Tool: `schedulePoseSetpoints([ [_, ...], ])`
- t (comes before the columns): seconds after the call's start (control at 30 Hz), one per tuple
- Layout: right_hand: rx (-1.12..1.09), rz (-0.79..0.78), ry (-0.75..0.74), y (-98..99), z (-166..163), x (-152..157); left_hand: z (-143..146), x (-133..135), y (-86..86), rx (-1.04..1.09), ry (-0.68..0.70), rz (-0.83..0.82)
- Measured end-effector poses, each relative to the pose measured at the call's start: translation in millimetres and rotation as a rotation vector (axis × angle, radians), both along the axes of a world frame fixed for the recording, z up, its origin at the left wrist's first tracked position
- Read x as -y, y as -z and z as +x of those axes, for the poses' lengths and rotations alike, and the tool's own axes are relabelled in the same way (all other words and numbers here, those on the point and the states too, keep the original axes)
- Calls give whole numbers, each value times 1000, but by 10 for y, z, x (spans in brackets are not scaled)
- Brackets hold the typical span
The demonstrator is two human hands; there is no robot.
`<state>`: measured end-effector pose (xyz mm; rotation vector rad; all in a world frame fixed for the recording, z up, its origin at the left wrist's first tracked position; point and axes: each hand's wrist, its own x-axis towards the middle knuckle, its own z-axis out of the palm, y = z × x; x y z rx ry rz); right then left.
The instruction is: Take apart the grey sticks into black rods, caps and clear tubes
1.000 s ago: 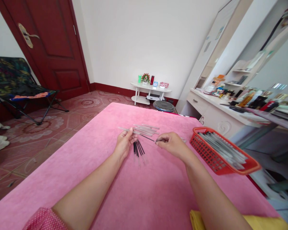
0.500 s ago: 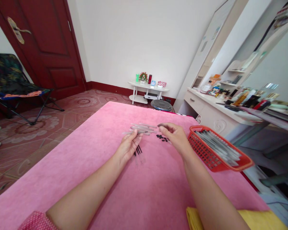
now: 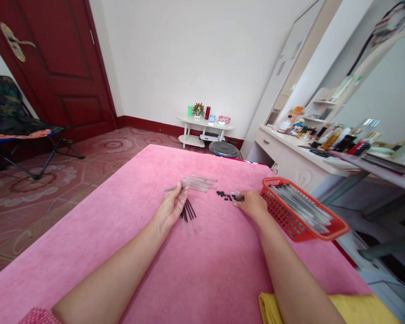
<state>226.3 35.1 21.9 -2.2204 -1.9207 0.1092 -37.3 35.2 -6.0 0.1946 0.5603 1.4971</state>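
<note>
My left hand rests on the pink table cover, fingers closed round a clear pen barrel that points toward a pile of clear barrels. Several black refills lie just right of that hand. My right hand lies knuckles up beside a red basket, its fingertips at a scatter of small black caps and a small clear piece. Whether it grips anything is hidden.
The red basket holds several pens. A yellow cloth lies at the near right edge. A white dresser with bottles stands right, a low white table by the far wall, a folding chair and red door left.
My right hand has moved right from the refills to the black caps beside the basket and come down onto the cover. The left hand stays in place holding the barrel.
</note>
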Motion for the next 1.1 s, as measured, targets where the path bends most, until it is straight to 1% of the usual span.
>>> schedulePoseSetpoints([
  [0.1,56,33,32,-54,-60,16,16,24,0,-79,12,37],
  [0.17,18,67,31,-112,-100,19,31,50,-9,-134,29,69],
  [0.2,-40,83,-8,-144,-135,21,39,64,-13,-159,40,85],
  [0.23,-125,94,-78,-174,-184,25,46,77,-16,-185,54,99],
  [0.33,-457,107,-380,-239,-411,60,64,107,-17,-251,89,126],
  [0.37,-542,120,-454,-248,-496,78,68,113,-16,-268,96,134],
  [0.43,-609,152,-523,-246,-636,115,73,119,-15,-287,103,149],
  [0.53,-515,144,-498,-195,-708,145,75,120,-18,-288,101,159],
  [0.67,-311,55,-417,-74,-636,131,74,117,-16,-286,98,148],
  [0.77,-178,50,-352,4,-591,112,73,120,-10,-288,108,136],
  [0.87,-162,53,-356,21,-524,78,71,122,-4,-287,107,127],
  [0.93,-181,90,-343,0,-433,41,69,118,-1,-284,103,119],
  [1.03,-169,169,-232,-34,-264,-19,66,109,0,-274,107,113],
  [1.1,-153,180,-173,-26,-188,-42,66,108,-2,-268,110,117],
])
